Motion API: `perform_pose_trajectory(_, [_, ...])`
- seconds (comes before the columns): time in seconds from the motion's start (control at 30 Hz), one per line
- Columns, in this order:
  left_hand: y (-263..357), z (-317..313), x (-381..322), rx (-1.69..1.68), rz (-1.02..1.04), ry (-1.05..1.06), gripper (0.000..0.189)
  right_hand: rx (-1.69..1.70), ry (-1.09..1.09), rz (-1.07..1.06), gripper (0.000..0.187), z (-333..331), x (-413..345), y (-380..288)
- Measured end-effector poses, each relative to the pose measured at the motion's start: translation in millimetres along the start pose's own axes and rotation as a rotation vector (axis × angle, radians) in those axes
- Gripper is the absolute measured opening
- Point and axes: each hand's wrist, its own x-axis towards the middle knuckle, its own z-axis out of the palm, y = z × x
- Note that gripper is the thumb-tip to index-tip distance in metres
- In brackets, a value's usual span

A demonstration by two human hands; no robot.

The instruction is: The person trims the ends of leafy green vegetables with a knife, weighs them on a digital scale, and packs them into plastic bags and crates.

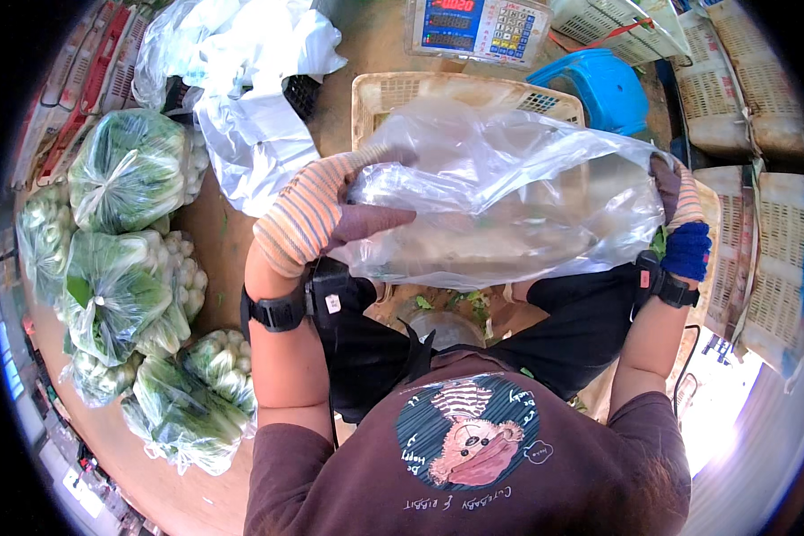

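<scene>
A large clear plastic bag spreads out in front of me, above a plastic crate. At its left end, my left hand wears a striped knit glove with a dark coated palm. Thumb and fingers are spread apart there, with loose film between them; the fingertips are blurred. My right hand, in a matching glove with a blue cuff, grips the bag's right end. Folds of film partly cover its fingers. The bag looks see-through, with the crate showing behind it.
Bagged leafy greens lie at the left, several bundles together. White plastic bags are heaped above them. A digital scale display stands at the top, beside a blue plastic stool. Stacked crates line the right.
</scene>
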Motion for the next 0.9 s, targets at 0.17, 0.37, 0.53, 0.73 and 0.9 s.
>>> perform_pose_trajectory(0.17, [-33.2, 0.7, 51.6, -0.044, 0.045, 0.489, 0.021, -0.246, 0.237, 0.008, 0.049, -26.5, 49.8, 17.5])
perform_pose_trajectory(0.37, [-96.5, 21.7, 86.7, 0.002, 0.023, 0.625, 0.038, -0.692, -0.472, -0.832, 0.044, 156.6, -98.4, -74.5])
perform_pose_trajectory(0.53, [-87.0, 15.6, 92.6, -0.277, -0.003, 0.414, 0.038, -1.075, -1.107, -0.484, 0.031, 262.6, -11.7, 26.6])
perform_pose_trajectory(0.73, [-47.8, 5.4, 59.6, 0.557, 0.204, 0.194, 0.033, -1.308, -0.886, -0.445, 0.029, 310.2, 105.5, 125.8])
perform_pose_trajectory(0.9, [-28.2, 6.8, 66.5, -0.442, -0.036, 0.494, 0.036, -1.339, -0.962, -0.438, 0.03, 331.2, 62.0, 205.8])
